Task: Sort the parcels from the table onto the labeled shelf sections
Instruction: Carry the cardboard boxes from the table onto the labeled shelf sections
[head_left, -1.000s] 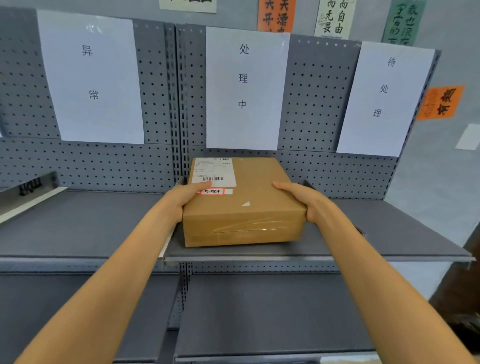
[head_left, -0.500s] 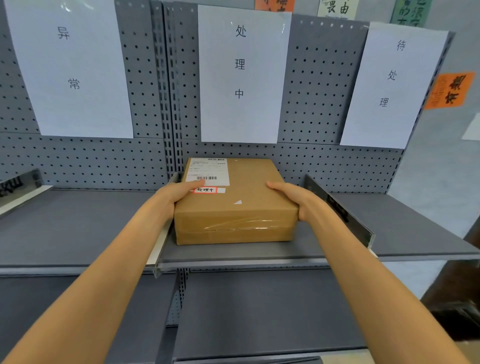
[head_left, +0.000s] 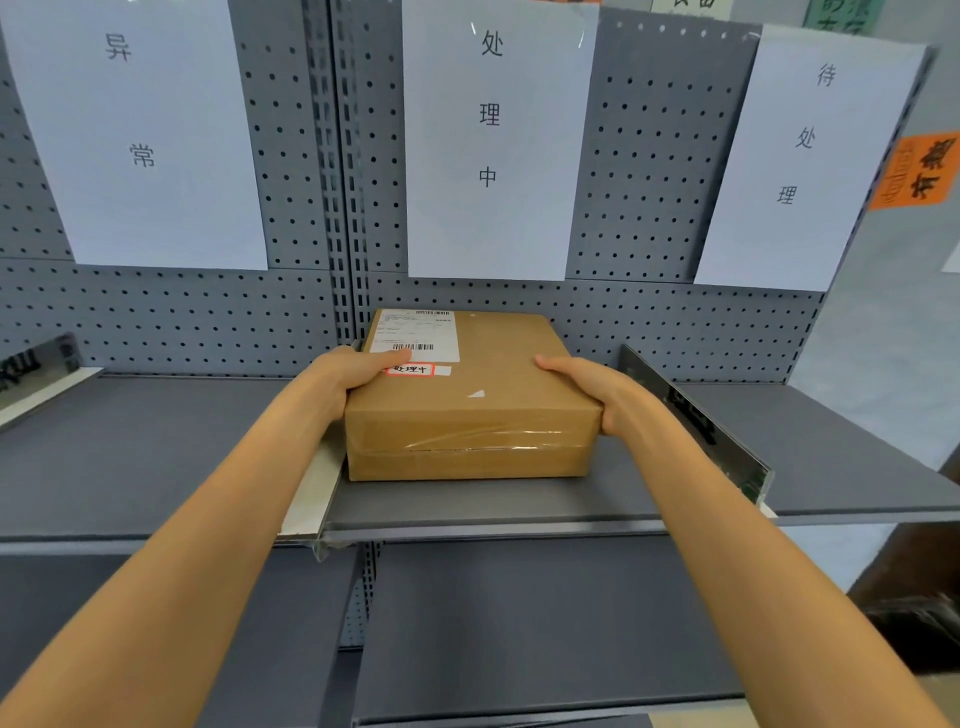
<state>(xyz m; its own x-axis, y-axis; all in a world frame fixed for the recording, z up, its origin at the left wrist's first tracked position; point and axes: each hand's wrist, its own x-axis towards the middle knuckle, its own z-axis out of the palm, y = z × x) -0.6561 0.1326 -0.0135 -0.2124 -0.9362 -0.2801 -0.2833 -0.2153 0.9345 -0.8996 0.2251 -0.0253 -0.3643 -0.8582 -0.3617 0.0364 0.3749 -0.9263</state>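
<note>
Both hands, left hand (head_left: 345, 375) and right hand (head_left: 592, 387), grip the parcel (head_left: 470, 400) (on the middle shelf (head_left: 493, 506))

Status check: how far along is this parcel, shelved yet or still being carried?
Done: the cardboard parcel, tagged 处理中, rests on the middle shelf under the matching 处理中 sign. In hand: left hand and right hand both grip its sides. Left: letting go; other parcels aren't in view.
</note>
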